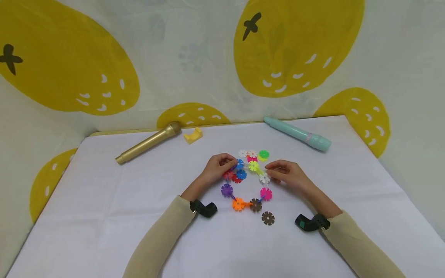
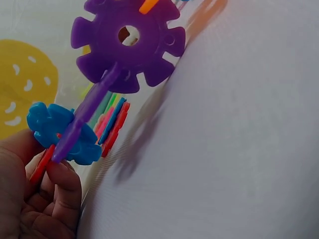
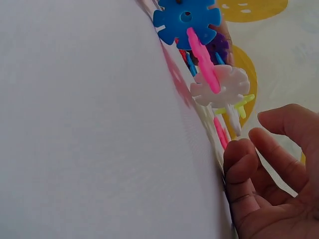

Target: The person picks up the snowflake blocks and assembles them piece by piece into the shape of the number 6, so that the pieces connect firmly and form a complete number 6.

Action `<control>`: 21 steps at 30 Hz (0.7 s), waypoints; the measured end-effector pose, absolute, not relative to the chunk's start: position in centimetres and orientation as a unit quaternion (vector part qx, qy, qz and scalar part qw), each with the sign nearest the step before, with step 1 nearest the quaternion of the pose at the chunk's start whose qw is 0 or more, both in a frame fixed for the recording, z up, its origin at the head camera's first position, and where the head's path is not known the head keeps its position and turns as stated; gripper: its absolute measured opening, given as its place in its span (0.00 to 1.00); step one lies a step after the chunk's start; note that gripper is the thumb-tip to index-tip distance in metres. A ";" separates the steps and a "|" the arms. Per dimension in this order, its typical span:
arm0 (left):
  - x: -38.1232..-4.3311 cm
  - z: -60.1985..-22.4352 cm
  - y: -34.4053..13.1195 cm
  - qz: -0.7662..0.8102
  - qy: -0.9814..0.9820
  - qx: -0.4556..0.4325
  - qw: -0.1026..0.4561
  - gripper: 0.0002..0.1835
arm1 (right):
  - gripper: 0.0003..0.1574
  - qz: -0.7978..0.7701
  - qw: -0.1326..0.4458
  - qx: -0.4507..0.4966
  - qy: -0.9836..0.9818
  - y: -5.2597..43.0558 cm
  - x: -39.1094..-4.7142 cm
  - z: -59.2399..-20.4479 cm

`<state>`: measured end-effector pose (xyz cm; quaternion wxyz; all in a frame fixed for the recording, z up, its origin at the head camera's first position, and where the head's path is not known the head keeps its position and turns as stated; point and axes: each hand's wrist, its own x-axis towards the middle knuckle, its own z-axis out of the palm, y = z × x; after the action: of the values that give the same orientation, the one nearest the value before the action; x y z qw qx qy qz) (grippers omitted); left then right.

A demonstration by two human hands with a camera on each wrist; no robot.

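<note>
Disc ring (image 1: 238, 207): left hand (image 1: 214, 170) pinching it; right hand (image 1: 289, 175), fingers parted, just beside. Within the ring: blue disc (image 1: 243, 176), red disc (image 1: 237, 180).

free white tablecloth (image 1: 83, 224) left of the left hand (image 1: 217, 170), ring of notched plastic discs (image 1: 238, 207) barring the way across to the right hand (image 1: 290, 175), loose brown disc (image 1: 264, 221) just nearer, gold microphone (image 1: 149, 143) obstructing far left, turquoise microphone (image 1: 295, 133) far right
</note>
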<state>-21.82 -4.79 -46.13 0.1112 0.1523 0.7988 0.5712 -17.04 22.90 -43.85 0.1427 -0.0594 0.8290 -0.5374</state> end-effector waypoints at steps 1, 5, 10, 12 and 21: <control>-21.8 -46.1 -4.8 0.573 0.799 0.149 0.107 0.11 | 0.22 -0.536 0.142 -0.060 0.830 23.1 -16.9 -43.8; -21.8 -46.0 -4.7 0.582 0.797 0.139 0.089 0.12 | 0.18 -0.535 0.149 -0.091 0.827 24.0 -16.1 -43.8; -21.7 -45.9 -4.7 0.587 0.796 0.127 0.081 0.12 | 0.13 -0.538 0.175 -0.153 0.810 24.7 -15.4 -43.9; -21.8 -45.9 -4.7 0.586 0.796 0.127 0.086 0.12 | 0.13 -0.541 0.186 -0.177 0.801 24.8 -15.3 -44.1; -21.8 -45.9 -4.7 0.583 0.796 0.128 0.098 0.12 | 0.10 -0.568 0.285 -0.338 0.694 24.8 -14.9 -44.4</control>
<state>-21.79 -4.75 -45.85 0.0981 0.1285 0.7964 0.5828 -14.92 24.77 -44.40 0.2849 -0.3382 0.6940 -0.5681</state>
